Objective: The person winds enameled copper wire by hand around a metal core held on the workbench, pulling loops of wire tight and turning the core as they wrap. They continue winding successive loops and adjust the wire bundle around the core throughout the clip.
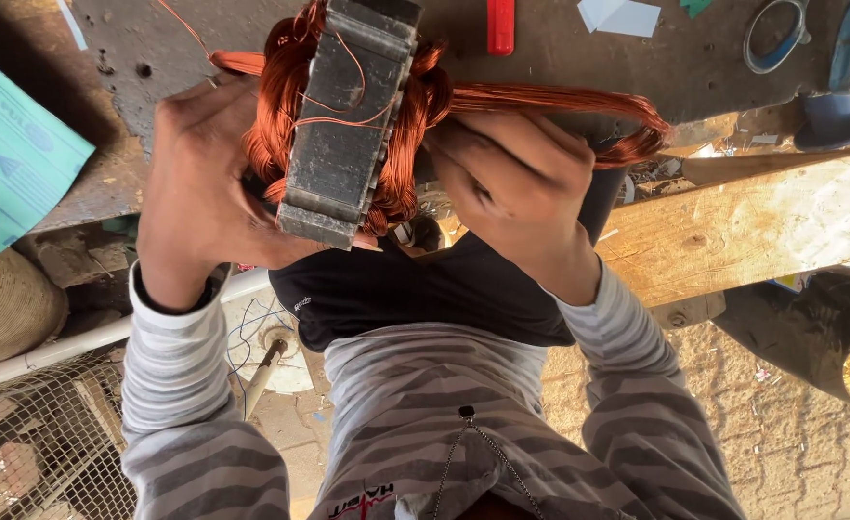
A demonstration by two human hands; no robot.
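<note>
Motor stator core [348, 125], a grey laminated steel block, held upright between both hands above the edge of a scarred grey workbench [579, 58], close to the person's chest. Copper winding coils [285, 106] bulge from both end faces; one long bundle of copper wire [560, 101] loops off to the right over the right hand, and a few loose strands cross the core's outer face. Left hand [198, 183] wrapped around the coil end on its side, fingers closed on core and winding. Right hand [516, 183] closed on the opposite coil end, knuckles up; fingertips hidden behind the copper. Step in hand, by my reading: seating or dressing the coils in the slots. The next move would call for a firm hold on the core and gentle pressure on the wire, since the enamel scratches and the strands kink easily. Further out: a teal printed sheet [11, 144] at far left, white paper scraps [622, 14] and a red stick-shaped object [501, 24] at the bench's far side, blue-handled scissors [781, 34] top right, a rough wooden beam [762, 221] on the right.
</note>
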